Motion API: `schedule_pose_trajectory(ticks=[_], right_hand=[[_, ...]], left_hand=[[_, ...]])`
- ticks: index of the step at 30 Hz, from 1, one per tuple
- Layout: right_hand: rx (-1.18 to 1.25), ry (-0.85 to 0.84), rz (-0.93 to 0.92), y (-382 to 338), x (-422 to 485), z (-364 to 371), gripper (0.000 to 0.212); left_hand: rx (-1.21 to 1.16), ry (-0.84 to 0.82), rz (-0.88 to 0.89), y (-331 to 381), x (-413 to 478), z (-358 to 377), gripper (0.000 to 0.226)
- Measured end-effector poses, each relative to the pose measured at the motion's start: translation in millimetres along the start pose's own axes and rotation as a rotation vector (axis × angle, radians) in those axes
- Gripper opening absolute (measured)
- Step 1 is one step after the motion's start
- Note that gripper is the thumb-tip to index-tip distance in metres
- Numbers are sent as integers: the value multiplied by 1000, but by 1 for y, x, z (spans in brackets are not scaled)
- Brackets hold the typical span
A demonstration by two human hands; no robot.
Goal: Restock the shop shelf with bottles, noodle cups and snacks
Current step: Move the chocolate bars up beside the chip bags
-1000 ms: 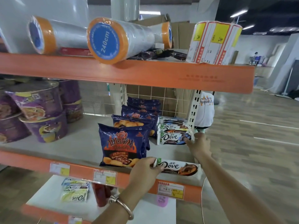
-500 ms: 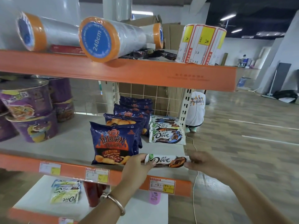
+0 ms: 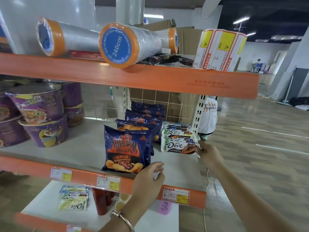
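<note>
On the grey middle shelf (image 3: 80,153), a row of blue barbecue chip bags (image 3: 123,151) stands in the centre. To their right lies a row of Dove chocolate bars, and the front Dove bar (image 3: 177,146) rests flat on the shelf against that row. My right hand (image 3: 210,156) pinches this bar's right end. My left hand (image 3: 148,178) hovers at the shelf's front edge beside the front chip bag, fingers loosely apart and empty. Purple noodle cups (image 3: 38,104) are stacked at the left.
The top shelf carries film rolls (image 3: 120,46) and a roll of price labels (image 3: 219,51). On the lower shelf lie Dove packets (image 3: 73,200), red bottles (image 3: 102,203) and a pink item (image 3: 164,207). A person in a white shirt (image 3: 209,118) crouches behind the rack's right post.
Both hands held the Dove bar at the shelf's front edge. It now lies further back against the Dove row; my left hand has let go, my right hand followed the bar.
</note>
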State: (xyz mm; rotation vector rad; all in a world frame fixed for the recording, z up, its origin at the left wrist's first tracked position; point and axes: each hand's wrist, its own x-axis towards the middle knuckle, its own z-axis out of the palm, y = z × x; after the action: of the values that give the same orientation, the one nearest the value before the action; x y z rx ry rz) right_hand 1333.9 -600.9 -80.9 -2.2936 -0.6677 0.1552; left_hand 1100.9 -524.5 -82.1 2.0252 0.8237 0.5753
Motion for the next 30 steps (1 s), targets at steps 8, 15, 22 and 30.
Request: schedule_pose_trajectory(ticks=[8, 15, 22, 30], right_hand=[[-185, 134, 64, -12, 3, 14, 20], [57, 149, 220, -5, -10, 20, 47], [207, 262, 412, 27, -48, 22, 53], [184, 339, 495, 49, -114, 22, 35]], left_hand=[[8, -10, 39, -4, 1, 0, 34], [17, -43, 95, -7, -1, -2, 33], [-131, -133, 173, -16, -5, -8, 27], [-254, -371, 150, -31, -23, -51, 21]])
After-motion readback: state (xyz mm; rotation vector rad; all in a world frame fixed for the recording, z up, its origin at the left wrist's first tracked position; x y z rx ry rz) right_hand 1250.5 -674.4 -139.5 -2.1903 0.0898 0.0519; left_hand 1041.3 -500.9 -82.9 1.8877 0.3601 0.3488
